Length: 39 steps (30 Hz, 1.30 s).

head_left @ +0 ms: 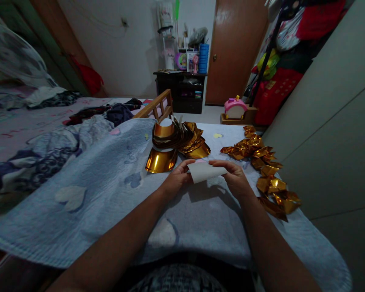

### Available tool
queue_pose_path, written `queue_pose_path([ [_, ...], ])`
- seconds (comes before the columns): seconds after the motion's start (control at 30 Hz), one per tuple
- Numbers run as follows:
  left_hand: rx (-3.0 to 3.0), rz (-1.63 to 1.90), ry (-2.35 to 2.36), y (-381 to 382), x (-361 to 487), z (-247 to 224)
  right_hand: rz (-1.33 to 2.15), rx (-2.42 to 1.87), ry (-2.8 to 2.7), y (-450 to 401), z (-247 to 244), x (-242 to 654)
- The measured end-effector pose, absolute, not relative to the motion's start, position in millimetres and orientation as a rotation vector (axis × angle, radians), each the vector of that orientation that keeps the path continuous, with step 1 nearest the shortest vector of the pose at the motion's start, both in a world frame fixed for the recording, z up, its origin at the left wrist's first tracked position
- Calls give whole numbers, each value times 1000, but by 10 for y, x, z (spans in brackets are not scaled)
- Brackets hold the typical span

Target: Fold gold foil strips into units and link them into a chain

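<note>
A pale sheet of paper is held above the blue cloth, slightly curved. My left hand pinches its left end, and my right hand pinches its right end. Beyond my left hand lies a stack of curved gold foil sheets, with more layered gold pieces at its right. Folded gold foil pieces form an uneven row to the right of my right hand. The underside of the held sheet is hidden.
The blue cloth with heart patterns covers the work surface. A wooden rail stands behind the gold stack. Clothes lie on the bed at left. A pale cabinet borders the right side; a pink toy sits beyond the cloth.
</note>
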State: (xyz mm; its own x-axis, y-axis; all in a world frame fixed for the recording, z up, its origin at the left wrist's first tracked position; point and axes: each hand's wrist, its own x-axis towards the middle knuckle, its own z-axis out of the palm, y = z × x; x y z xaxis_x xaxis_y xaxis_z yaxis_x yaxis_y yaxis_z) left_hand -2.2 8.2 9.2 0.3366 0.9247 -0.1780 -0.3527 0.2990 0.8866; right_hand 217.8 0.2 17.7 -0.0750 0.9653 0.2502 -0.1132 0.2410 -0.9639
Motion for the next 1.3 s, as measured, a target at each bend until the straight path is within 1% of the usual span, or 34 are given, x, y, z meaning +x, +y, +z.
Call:
queue_pose_path([
  [0.17,707,1052,758,94,-50,155,1176,-897,-1460,3,188,2228],
  [0.27,715,1049,792,91,-51,149,1226,-920,-1565,-7,193,2256],
  [0.47,963,926,913,83,-38,3,1280,-963,-1777,-25,145,2270],
  [0.77,1131,882,1014,79,-55,-35,1138,-922,-2003,-12,60,2314],
  [1.0,1633,894,1165,87,-85,1,1166,-914,-2101,-21,6,2336],
  [1.2,1546,1017,1200,137,-116,-42,1207,-920,-2127,-25,14,2341],
  [1.3,1636,959,1248,161,-123,-59,1200,-906,-2128,-24,16,2334],
])
